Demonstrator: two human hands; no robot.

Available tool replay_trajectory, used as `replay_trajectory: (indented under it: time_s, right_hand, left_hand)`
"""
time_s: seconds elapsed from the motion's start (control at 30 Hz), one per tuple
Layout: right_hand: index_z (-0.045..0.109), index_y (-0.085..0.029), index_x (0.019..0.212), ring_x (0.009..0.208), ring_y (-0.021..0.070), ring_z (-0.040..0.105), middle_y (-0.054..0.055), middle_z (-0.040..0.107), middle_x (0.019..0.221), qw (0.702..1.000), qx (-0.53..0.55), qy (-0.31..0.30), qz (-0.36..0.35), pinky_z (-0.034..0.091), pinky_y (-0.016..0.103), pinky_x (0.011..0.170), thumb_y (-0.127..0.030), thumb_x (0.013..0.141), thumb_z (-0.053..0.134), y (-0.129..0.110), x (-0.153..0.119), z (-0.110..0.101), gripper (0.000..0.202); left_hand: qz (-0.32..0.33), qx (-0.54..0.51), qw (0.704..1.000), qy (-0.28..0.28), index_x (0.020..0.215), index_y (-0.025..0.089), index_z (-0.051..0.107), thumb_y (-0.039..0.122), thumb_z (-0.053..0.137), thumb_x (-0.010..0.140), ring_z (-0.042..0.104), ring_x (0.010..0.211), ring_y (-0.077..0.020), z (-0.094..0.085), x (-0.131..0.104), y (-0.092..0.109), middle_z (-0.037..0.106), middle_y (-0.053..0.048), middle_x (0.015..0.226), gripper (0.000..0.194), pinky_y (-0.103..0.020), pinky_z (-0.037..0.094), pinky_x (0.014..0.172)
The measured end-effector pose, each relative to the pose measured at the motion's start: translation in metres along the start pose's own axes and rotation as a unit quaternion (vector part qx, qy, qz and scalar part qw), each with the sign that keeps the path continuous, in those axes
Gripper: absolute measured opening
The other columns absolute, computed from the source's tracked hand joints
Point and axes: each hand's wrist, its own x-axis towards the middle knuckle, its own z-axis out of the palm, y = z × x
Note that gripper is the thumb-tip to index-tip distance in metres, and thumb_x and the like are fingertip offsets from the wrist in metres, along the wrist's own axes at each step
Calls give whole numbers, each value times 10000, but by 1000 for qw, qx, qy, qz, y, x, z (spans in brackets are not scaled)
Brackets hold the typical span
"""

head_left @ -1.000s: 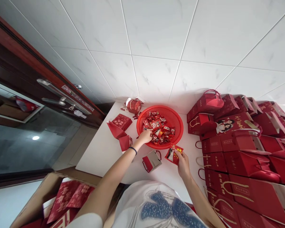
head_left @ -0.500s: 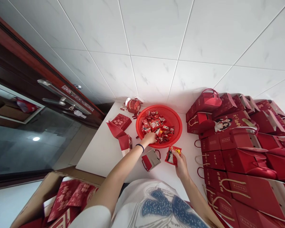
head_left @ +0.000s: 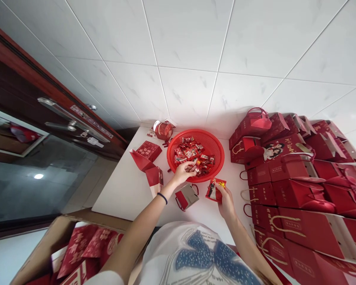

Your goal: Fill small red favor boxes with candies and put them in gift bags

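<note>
Half a second ago we saw the left hand pressed down, knuckles up, among the sweets; now it has turned, thumb and fingers showing, at about seven o'clock inside the basket. Its fingers curl at the sweets, though we cannot tell whether one is gripped. The right hand is as it was, pinching a red packet over the desk, just outside the basket at five o'clock. Our view has swung slightly, so everything sits a little further towards nine o'clock.

On the packet we make out a couple in dark and white clothes and yellow lettering, too small to read. The bags at three to four o'clock carry gold characters that we cannot make out; one shows a drawn couple beside gold script. On the shirt at six o'clock we read "NEW" and part of a word ending "TOWN". The small box stands at the basket's seven o'clock.
</note>
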Motion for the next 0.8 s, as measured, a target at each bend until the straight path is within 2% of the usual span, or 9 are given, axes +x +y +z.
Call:
replay_trajectory:
  time_s: [0.1,0.2,0.27,0.33,0.47,0.57,0.67,0.73,0.8]
  right_hand:
    - [723,-184,814,742,240,715,60,767,807,1000,-12,-12,3,573,333,658,-474,628,806,2,0,1,355]
    - [725,-193,839,775,227,721,59,777,861,999,-22,-37,22,571,309,672,-451,632,806,4,1,5,340]
    - [724,-204,844,775,212,722,45,780,884,998,-2,-46,50,571,290,664,-440,640,803,5,1,9,322]
    - [721,-214,835,758,199,720,29,778,881,995,32,-53,79,572,282,654,-471,669,785,5,-1,13,313]
    - [724,-207,861,729,178,703,15,766,846,989,54,-98,96,562,272,658,-472,660,825,5,-8,13,347]
    - [721,-198,906,751,189,700,24,769,878,992,41,-92,78,557,283,673,-388,573,897,4,-12,9,421]
    - [719,-189,910,803,223,705,55,774,929,996,32,-68,48,566,329,715,-371,544,911,1,-12,7,451]
    - [725,-182,889,812,233,705,63,775,919,997,25,-61,34,565,345,735,-347,523,919,-1,-10,6,446]
    - [731,-176,855,794,234,704,62,774,878,998,21,-60,29,562,348,738,-320,493,928,-2,-8,5,437]
  left_hand:
    - [-12,-24,999,36,1123,156,708,169,770,709,700,976,-220,1,-20,3,752,-96,1087,418,-339,560,875]
    - [33,-13,998,45,1052,174,739,197,736,766,694,1002,-232,8,-40,10,755,-88,1068,286,-374,550,924]
    - [91,15,996,19,966,195,767,185,712,794,679,1033,-226,14,-52,14,744,-83,1080,181,-379,530,970]
    - [130,41,990,-25,919,216,784,155,688,806,669,1050,-214,20,-61,16,728,-78,1117,161,-370,518,991]
    - [132,60,983,-109,999,261,790,34,569,786,640,1151,-206,27,-71,16,698,-52,1241,382,-370,486,1049]
    - [119,48,981,-144,1025,258,789,-26,508,704,612,1223,-212,22,-65,14,681,-40,1296,512,-372,463,1088]
    - [93,63,989,-93,1057,223,777,0,497,715,655,1149,-213,10,-42,12,733,-48,1195,495,-372,502,1043]
    - [66,135,987,-46,1071,203,770,29,485,769,681,1084,-210,0,-19,10,757,-56,1135,450,-359,516,1012]
    - [25,252,965,-68,1053,188,776,29,492,785,689,1069,-214,-9,6,9,762,-71,1127,421,-319,510,997]
